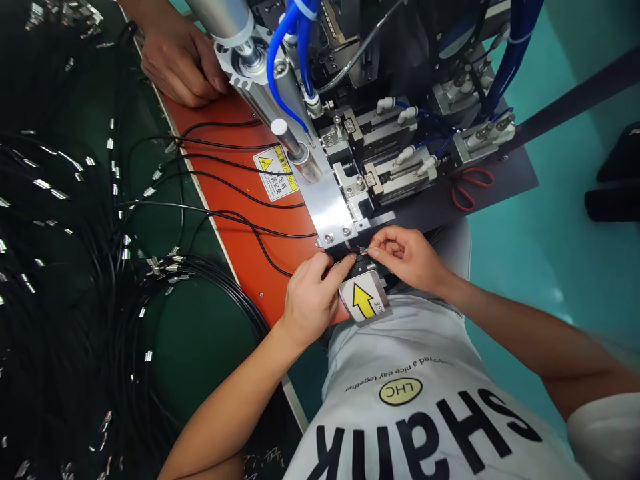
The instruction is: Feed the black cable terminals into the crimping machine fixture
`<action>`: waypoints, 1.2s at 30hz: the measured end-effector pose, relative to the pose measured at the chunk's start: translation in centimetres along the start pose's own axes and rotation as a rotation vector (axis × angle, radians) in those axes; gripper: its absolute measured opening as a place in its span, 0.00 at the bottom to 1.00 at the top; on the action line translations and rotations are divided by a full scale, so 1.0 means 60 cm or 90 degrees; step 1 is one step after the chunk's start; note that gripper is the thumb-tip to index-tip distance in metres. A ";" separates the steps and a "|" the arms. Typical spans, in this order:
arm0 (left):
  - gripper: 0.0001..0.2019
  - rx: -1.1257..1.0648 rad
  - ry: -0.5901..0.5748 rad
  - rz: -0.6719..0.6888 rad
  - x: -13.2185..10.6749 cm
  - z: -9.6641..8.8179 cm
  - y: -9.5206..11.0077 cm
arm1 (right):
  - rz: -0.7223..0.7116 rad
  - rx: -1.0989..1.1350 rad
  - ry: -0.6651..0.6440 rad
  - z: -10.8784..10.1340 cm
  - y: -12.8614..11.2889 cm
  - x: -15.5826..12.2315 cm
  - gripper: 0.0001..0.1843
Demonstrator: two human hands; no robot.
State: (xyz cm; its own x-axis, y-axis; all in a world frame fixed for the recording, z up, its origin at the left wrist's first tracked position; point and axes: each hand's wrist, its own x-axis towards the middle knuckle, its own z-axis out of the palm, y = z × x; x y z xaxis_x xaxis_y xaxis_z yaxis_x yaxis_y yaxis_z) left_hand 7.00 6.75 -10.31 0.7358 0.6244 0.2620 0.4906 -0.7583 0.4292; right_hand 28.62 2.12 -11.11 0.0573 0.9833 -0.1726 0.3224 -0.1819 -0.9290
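My left hand [314, 290] is closed at the front end of a machine's metal plate [327, 210]. A black cable [267, 253] runs across the orange surface and disappears under that hand. Opposite it, my right hand [407, 259] pinches a tiny wire end [363, 251] with bits of red and silver, close to the left fingertips. Both hands nearly touch here; the exact grip is partly hidden by the fingers. Just below them sits a clear-edged plate with a yellow arrow [364, 301]. More black cables [235, 179] lead under the metal plate.
Another person's hand [183, 63] rests on the orange board [240, 260] at its far left corner. Pneumatic cylinders [395, 180] and blue hoses [285, 67] crowd the machine. Red-handled scissors [470, 187] lie to the right. Coiled black cables [200, 273] with silver ends cover the green table [200, 360].
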 end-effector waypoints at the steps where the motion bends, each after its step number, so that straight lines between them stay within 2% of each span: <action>1: 0.17 -0.001 0.000 -0.002 0.000 0.001 0.000 | 0.004 -0.038 -0.001 -0.002 -0.007 0.000 0.03; 4: 0.18 0.003 -0.004 -0.009 -0.003 0.005 -0.001 | -0.034 -0.190 0.029 -0.005 -0.028 -0.002 0.04; 6: 0.18 0.000 -0.007 -0.018 -0.005 0.006 -0.001 | -0.031 -0.213 0.045 -0.005 -0.030 -0.004 0.05; 8: 0.18 -0.026 -0.008 -0.027 -0.006 0.005 0.000 | 0.023 -0.132 0.031 -0.006 -0.019 -0.006 0.04; 11: 0.16 -0.099 0.001 -0.063 -0.006 0.001 0.003 | 0.104 0.016 0.008 -0.006 0.001 -0.010 0.09; 13: 0.14 -0.123 0.010 -0.085 -0.006 -0.001 0.005 | 0.065 0.015 0.046 -0.004 0.001 -0.012 0.09; 15: 0.12 -0.120 0.012 -0.090 -0.005 -0.002 0.006 | -0.017 -0.050 0.092 0.002 -0.010 -0.014 0.08; 19: 0.12 -0.100 0.003 -0.080 -0.007 0.000 0.005 | -0.110 -0.152 0.112 0.015 -0.035 -0.014 0.05; 26: 0.14 -0.071 -0.023 -0.056 -0.014 -0.001 -0.001 | -0.063 -0.133 0.147 0.021 -0.021 -0.010 0.05; 30: 0.14 -0.037 -0.019 -0.039 -0.013 -0.005 0.000 | -0.032 -0.097 0.144 0.026 -0.016 -0.007 0.05; 36: 0.14 -0.028 -0.002 -0.032 -0.012 -0.004 0.001 | -0.027 -0.121 0.159 0.030 -0.016 -0.008 0.04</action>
State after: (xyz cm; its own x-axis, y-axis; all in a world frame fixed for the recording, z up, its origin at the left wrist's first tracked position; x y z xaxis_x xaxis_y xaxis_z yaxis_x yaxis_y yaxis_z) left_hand 6.40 6.31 -10.26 0.7118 0.6611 0.2371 0.5060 -0.7168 0.4798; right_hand 26.56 1.83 -10.71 0.2634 0.9643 -0.0276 0.4993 -0.1607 -0.8514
